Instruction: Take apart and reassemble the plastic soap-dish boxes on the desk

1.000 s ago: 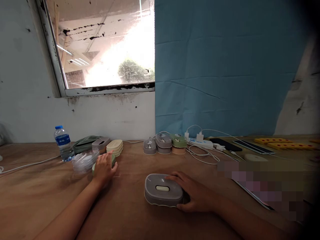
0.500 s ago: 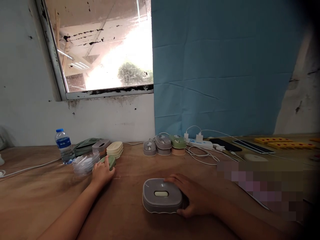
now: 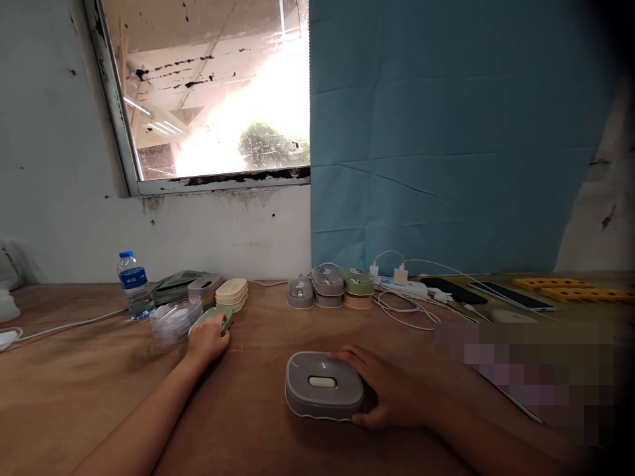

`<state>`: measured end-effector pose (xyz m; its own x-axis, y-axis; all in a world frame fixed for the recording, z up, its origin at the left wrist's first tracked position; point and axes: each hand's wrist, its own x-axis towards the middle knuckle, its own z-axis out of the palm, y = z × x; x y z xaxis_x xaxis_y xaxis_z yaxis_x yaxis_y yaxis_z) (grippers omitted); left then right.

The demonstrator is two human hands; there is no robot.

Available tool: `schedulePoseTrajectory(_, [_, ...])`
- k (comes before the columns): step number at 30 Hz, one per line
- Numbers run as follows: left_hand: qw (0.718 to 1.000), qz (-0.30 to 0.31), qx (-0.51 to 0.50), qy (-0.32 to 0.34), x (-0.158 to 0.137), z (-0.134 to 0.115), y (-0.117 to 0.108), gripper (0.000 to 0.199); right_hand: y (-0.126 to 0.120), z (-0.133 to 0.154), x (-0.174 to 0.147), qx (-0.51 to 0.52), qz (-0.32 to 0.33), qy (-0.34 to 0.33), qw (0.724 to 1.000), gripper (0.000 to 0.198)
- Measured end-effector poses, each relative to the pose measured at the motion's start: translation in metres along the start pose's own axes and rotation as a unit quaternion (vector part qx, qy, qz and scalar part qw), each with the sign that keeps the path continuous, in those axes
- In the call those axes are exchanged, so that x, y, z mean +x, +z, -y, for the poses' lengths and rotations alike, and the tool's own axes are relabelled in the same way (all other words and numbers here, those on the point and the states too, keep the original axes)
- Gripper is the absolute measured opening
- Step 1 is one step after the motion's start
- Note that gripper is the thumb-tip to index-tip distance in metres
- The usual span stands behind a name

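My right hand (image 3: 380, 387) grips the right end of a grey oval plastic box (image 3: 325, 400) on the table, thumb at the near side and fingers on the top edge. Through the slot in the box's top a cream surface shows. Farther off, my left hand (image 3: 208, 340) is closed on a green oval slotted cover (image 3: 224, 318); its fingertips are partly hidden. Just left of that hand lie clear round plastic pieces (image 3: 176, 318). Behind it are a stack of cream oval pieces (image 3: 232, 294) and a grey slotted cover (image 3: 205, 285).
Finished-looking grey boxes (image 3: 327, 287) and a green-topped box (image 3: 358, 285) stand near the wall. A water bottle (image 3: 135, 287) and dark green pouch (image 3: 173, 287) are at the left. Right are a power strip (image 3: 404, 287), cables, phones (image 3: 510, 295) and yellow pieces (image 3: 585, 291).
My left hand's raised finger has come down and the fingers have curled onto the green cover. My right hand and the grey box keep their place; the view has shifted slightly.
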<state>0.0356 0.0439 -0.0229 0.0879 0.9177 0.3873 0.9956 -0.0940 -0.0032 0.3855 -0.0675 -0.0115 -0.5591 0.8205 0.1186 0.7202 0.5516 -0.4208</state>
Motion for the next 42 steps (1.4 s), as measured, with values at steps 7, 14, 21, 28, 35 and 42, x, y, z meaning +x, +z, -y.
schedulePoseTrajectory(7, [0.987, -0.157, 0.035, 0.025, 0.011, 0.027, -0.034, 0.032, 0.000, -0.002, 0.000, 0.000, -0.003, -0.009, 1.000, 0.084])
schedulePoseTrajectory(14, [0.990, -0.002, 0.084, -0.117, 0.031, 0.071, -0.046, 0.038, 0.002, -0.005, 0.002, 0.006, 0.001, -0.015, 1.000, 0.084])
schedulePoseTrajectory(21, [0.991, 0.007, 0.061, -0.117, 0.034, 0.086, -0.032, 0.028, 0.000, -0.002, 0.000, 0.023, 0.020, 0.000, 1.000, 0.084])
schedulePoseTrajectory(28, [0.987, -0.113, -0.009, -0.113, 0.036, 0.079, -0.056, 0.034, 0.002, -0.004, 0.001, 0.024, 0.008, -0.014, 1.000, 0.084])
schedulePoseTrajectory(35, [0.763, -0.139, -0.628, -0.059, 0.006, -0.008, -0.117, 0.019, 0.001, -0.007, -0.001, 0.012, -0.059, -0.084, 0.995, 0.077])
schedulePoseTrajectory(42, [0.412, 0.129, -0.896, -0.106, -0.033, -0.088, -0.094, 0.011, 0.009, -0.002, -0.002, -0.028, -0.145, -0.207, 0.967, 0.077])
